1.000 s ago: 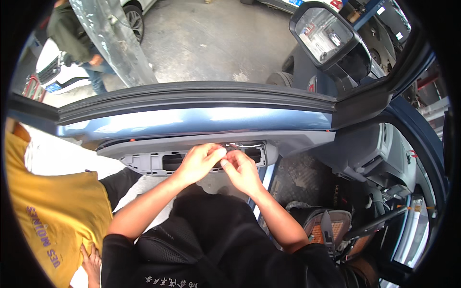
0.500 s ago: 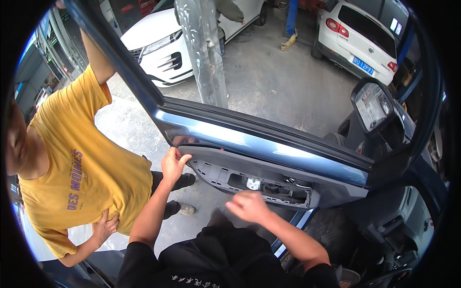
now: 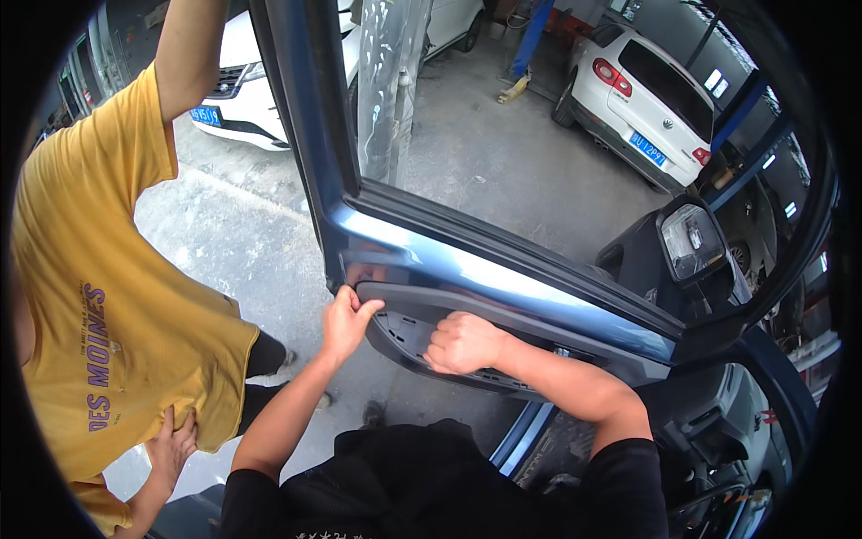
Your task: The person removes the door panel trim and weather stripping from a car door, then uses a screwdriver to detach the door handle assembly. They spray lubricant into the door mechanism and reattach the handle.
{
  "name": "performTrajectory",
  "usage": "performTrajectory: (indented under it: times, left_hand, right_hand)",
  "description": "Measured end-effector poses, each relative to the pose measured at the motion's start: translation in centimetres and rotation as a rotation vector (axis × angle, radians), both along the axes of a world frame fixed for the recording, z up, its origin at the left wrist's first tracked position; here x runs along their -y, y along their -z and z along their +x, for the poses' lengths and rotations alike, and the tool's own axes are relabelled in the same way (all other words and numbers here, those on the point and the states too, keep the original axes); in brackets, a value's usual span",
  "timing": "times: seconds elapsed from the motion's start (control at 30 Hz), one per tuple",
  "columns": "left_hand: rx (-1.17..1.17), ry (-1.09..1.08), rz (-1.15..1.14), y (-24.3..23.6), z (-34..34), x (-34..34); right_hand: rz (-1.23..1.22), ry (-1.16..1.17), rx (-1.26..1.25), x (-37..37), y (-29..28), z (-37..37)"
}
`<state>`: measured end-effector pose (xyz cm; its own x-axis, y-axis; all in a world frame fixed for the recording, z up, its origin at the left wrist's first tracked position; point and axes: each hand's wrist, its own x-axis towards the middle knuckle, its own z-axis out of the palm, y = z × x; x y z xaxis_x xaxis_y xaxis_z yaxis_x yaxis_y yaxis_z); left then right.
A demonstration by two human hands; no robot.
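Observation:
A grey door trim panel (image 3: 431,302) lies along the inner side of an opened blue car door (image 3: 503,271). At the panel's upper left corner, my left hand (image 3: 347,323) grips the edge, thumb on top and fingers behind. My right hand (image 3: 464,343) is a closed fist on or just in front of the panel's recessed middle, and nothing shows in it. My right hand and forearm cover much of the recess; whether the fist touches the panel I cannot tell.
Close on my left stands a person in a yellow shirt (image 3: 135,296), one arm raised by the door frame. The side mirror (image 3: 693,235) juts out at the right. Beyond the door are a metal post (image 3: 382,99), a white car (image 3: 642,99) and a blue lift post (image 3: 532,40).
My right fist has moved left and up to the panel, covering its recess. My left hand keeps its grip on the corner. The view has shifted, and the person appears closer.

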<state>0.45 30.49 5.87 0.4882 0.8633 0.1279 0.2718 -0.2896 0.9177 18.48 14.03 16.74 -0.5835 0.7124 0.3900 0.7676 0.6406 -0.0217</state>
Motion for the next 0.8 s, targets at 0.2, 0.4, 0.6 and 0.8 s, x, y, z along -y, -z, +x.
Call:
performTrajectory:
  times: [0.2, 0.4, 0.6, 0.8]
  left_hand:
    - [0.046, 0.047, -0.032, 0.2, 0.0, 0.5]
    - [0.100, 0.054, -0.078, 1.7, -0.6, -0.2]
    - [0.005, 0.060, -0.070, 0.4, -0.4, 0.1]
    - [0.081, 0.044, 0.030, 1.6, -1.4, 1.9]
  right_hand:
    - [-0.063, 0.057, -0.036, 1.3, -0.5, -1.0]
    - [-0.118, -0.040, -0.020, 6.6, 0.0, 0.1]
    - [0.002, 0.119, 0.010, 7.0, -2.3, 2.8]
    - [-0.149, 0.072, -0.183, 4.8, 0.5, -3.4]
